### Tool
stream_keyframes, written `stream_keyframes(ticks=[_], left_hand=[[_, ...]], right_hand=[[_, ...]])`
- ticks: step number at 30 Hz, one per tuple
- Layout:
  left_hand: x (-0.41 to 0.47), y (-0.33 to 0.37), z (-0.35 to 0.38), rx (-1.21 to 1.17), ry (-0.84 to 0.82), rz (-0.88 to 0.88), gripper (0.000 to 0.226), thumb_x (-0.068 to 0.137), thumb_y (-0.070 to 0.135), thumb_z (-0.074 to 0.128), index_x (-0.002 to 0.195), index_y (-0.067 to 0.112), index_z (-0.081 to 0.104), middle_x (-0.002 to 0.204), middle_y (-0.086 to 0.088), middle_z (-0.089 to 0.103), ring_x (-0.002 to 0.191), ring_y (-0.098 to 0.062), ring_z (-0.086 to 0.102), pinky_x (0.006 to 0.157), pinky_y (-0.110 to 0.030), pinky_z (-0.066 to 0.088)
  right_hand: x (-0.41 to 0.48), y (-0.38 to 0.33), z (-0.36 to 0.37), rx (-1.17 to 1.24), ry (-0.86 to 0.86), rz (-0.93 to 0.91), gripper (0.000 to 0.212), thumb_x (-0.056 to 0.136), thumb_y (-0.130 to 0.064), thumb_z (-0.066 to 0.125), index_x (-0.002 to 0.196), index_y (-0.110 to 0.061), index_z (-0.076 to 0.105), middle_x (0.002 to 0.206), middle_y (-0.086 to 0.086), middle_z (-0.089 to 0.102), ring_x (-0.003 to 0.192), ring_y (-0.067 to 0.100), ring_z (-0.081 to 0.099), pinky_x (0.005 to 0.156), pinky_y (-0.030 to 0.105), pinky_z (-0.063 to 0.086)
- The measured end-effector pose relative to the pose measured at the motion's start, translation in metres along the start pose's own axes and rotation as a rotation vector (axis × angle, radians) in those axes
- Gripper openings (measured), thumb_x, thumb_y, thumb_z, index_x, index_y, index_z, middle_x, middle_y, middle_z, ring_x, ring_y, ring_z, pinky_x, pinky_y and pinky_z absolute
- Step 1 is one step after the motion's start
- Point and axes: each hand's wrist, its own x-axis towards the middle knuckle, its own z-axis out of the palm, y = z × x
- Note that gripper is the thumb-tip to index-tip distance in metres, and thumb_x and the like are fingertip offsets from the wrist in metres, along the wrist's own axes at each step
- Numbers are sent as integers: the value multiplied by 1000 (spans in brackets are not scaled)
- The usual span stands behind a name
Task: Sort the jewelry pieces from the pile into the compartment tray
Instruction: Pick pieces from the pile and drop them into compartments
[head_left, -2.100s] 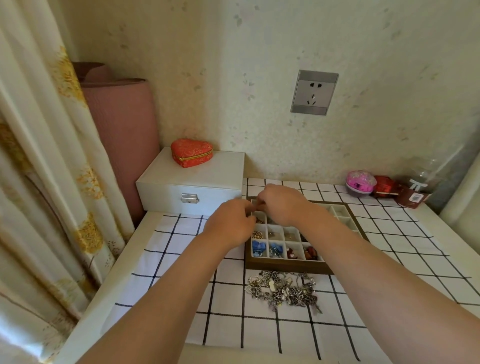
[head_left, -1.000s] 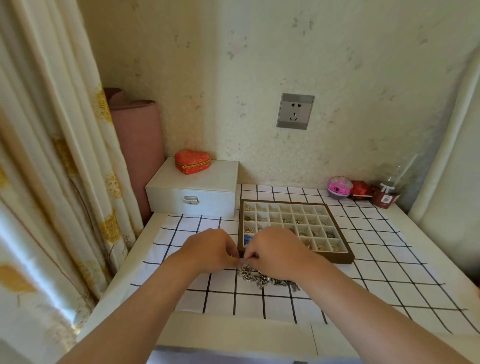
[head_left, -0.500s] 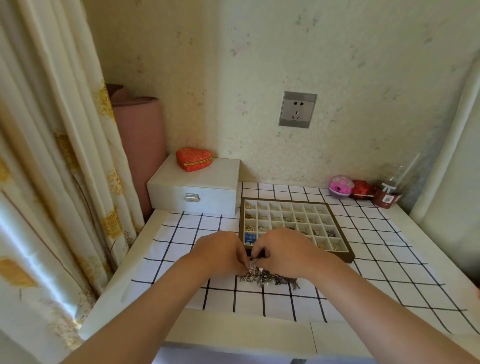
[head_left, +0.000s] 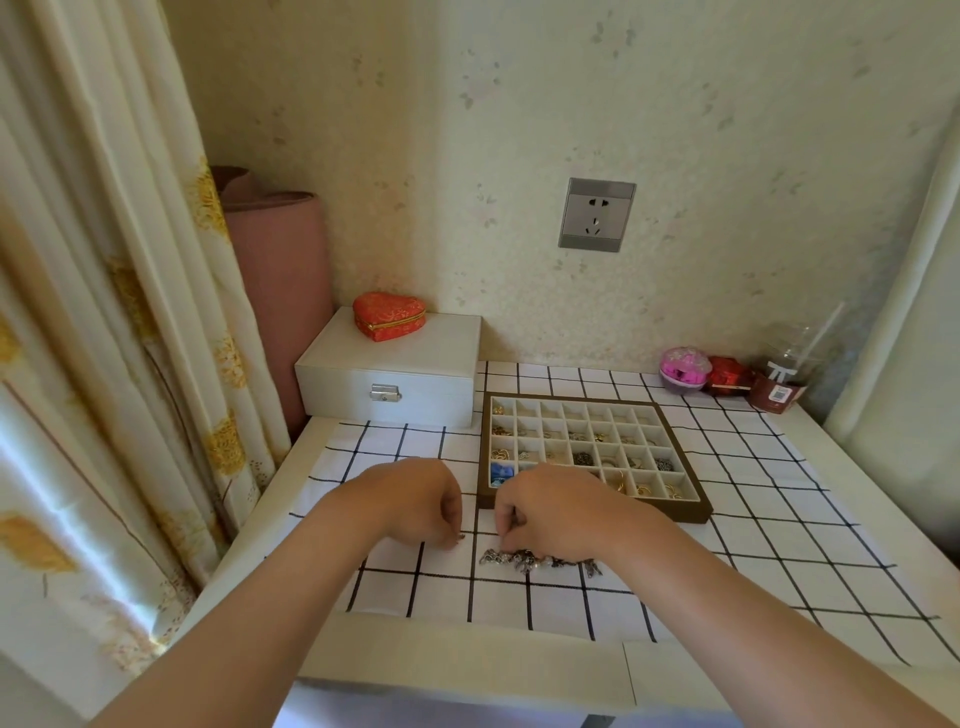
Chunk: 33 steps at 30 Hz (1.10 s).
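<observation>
Teasing the pile (head_left: 540, 560) before the tray (head_left: 675, 512), my right hand (head_left: 550, 512) grips it with curled fingers while my left hand (head_left: 415, 504) pinches one small piece (head_left: 460, 537) free

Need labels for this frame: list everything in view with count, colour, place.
jewelry pile: one, silvery, on cloth before tray
compartment tray: one, brown rim, pale cells, some filled
checked cloth: one, white with black lines, under tray and pile
box: one, white, back left
heart-shaped case: one, red, atop the box
rolled mat: one, pink, behind the box
curtain: one, cream and gold, far left
wall socket: one, grey, above the tray
round case: one, pink, back right
red item: one, red, beside the round case
cup: one, clear with straw, back right corner
left hand: one, fingers curled, left of the pile
right hand: one, fingers curled on the pile
</observation>
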Motion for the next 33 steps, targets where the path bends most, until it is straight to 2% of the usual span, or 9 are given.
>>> stream_keyframes(ticks=[4, 7, 11, 15, 19, 23, 27, 29, 33], left_hand=[[1, 2, -1, -152, -38, 28, 3, 85, 23, 72, 87, 25, 71, 78, 11, 67, 71, -9, 66, 71, -23, 55], [2, 4, 0, -76, -16, 41, 7, 86, 26, 71, 92, 25, 74, 79, 14, 63, 76, -5, 61, 77, -25, 54], [5, 4, -5, -46, 113, 63, 8, 91, 30, 64, 95, 33, 70, 90, 17, 61, 89, -6, 59, 82, -26, 49], [6, 19, -9, -562, 243, 155, 10, 92, 22, 64, 98, 28, 69, 92, 6, 72, 78, -6, 66, 74, -24, 52], [4, 34, -15, -886, 168, 138, 25, 91, 20, 65, 115, 25, 66, 98, 5, 75, 88, -6, 71, 72, -23, 48], [4, 33, -20, -823, 94, 97, 30, 82, 28, 75, 112, 29, 67, 95, 6, 77, 81, -7, 67, 73, -26, 41], [6, 29, -23, -796, 152, 107, 13, 90, 18, 69, 102, 20, 74, 84, 7, 75, 66, -4, 59, 55, -6, 41], [8, 25, -26, -777, 222, 83, 12, 91, 16, 67, 100, 19, 76, 81, 8, 72, 63, -4, 57, 51, -4, 39], [16, 20, -26, -719, 352, 76, 12, 93, 19, 64, 92, 23, 76, 86, 3, 72, 68, -8, 58, 63, -13, 46]], right_hand=[[-2, 5, -5, 95, -19, 24, 14, 91, -34, 70, 100, -24, 72, 81, -17, 59, 82, 5, 58, 71, 23, 44], [-2, 11, -17, 260, 64, 59, 7, 85, -31, 78, 88, -25, 75, 90, -16, 69, 85, 0, 64, 75, 19, 50], [-6, 20, -25, 510, 139, 109, 6, 83, -21, 81, 85, -23, 76, 87, -9, 73, 53, 0, 63, 55, 16, 49], [-6, 25, -29, 704, 240, 107, 13, 89, -9, 73, 98, -18, 75, 90, -2, 75, 58, 11, 66, 48, 23, 53], [-4, 27, -34, 878, 327, 112, 21, 85, 1, 74, 98, -15, 75, 90, 5, 77, 59, 15, 68, 47, 30, 57], [-6, 30, -39, 953, 408, 117, 17, 82, -2, 78, 98, -9, 76, 81, 7, 77, 56, 17, 66, 46, 29, 56], [-6, 34, -42, 978, 436, 148, 13, 84, -3, 77, 97, -8, 77, 70, 2, 74, 57, 16, 69, 49, 29, 58], [-4, 38, -41, 935, 428, 177, 14, 87, -4, 74, 99, -9, 77, 73, 0, 74, 60, 15, 71, 52, 30, 60], [9, 42, -37, 809, 421, 226, 10, 91, -11, 71, 99, -16, 75, 85, -2, 73, 61, 12, 71, 54, 30, 61]])
